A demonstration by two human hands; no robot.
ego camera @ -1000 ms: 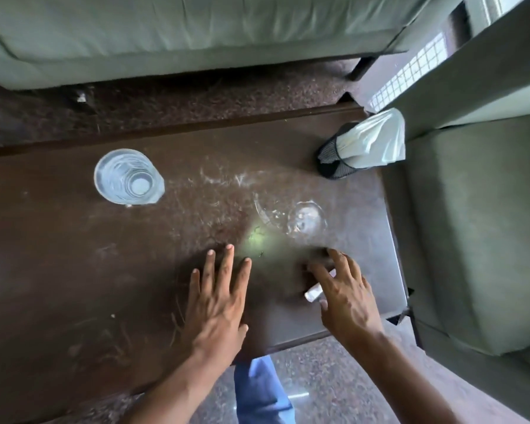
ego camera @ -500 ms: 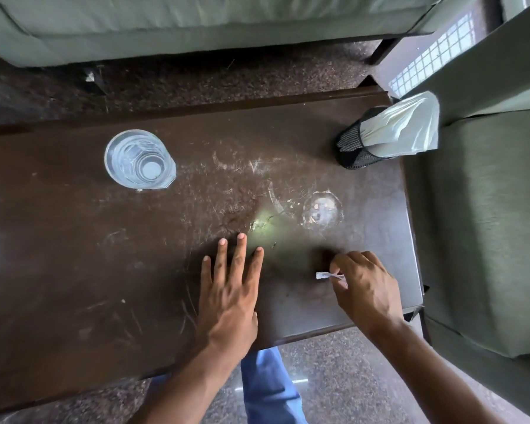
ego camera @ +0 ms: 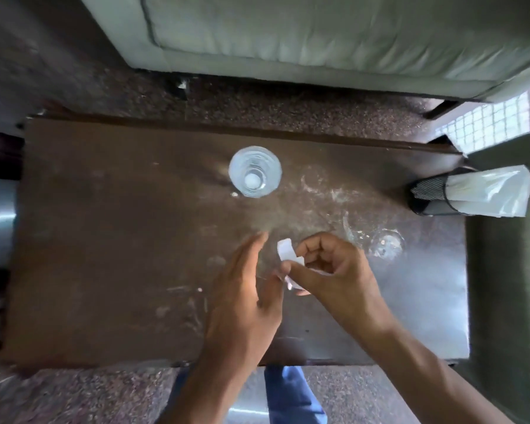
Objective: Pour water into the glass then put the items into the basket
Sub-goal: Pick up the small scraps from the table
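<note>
A clear glass [ego camera: 254, 172] with water in it stands upright at the middle back of the dark brown table [ego camera: 104, 240]. At the table's right edge stands a black mesh basket [ego camera: 429, 194] lined with a white plastic bag [ego camera: 490, 191]. My right hand [ego camera: 334, 270] is raised over the table's front, with its fingers pinching a small white piece [ego camera: 285, 250], perhaps paper or a wrapper. Right beside it, on its left, my left hand [ego camera: 245, 295] is held edge-on with fingers straight; its thumb reaches near the piece's lower end.
A see-through object [ego camera: 386, 243], hard to make out, lies on the table right of my right hand. A green sofa [ego camera: 318, 41] runs along the far side. Another green seat [ego camera: 508, 301] borders the table's right edge.
My right hand has picked the white piece up off the table and raised it. My left hand has lifted off the table and turned toward it. The view has shifted left.
</note>
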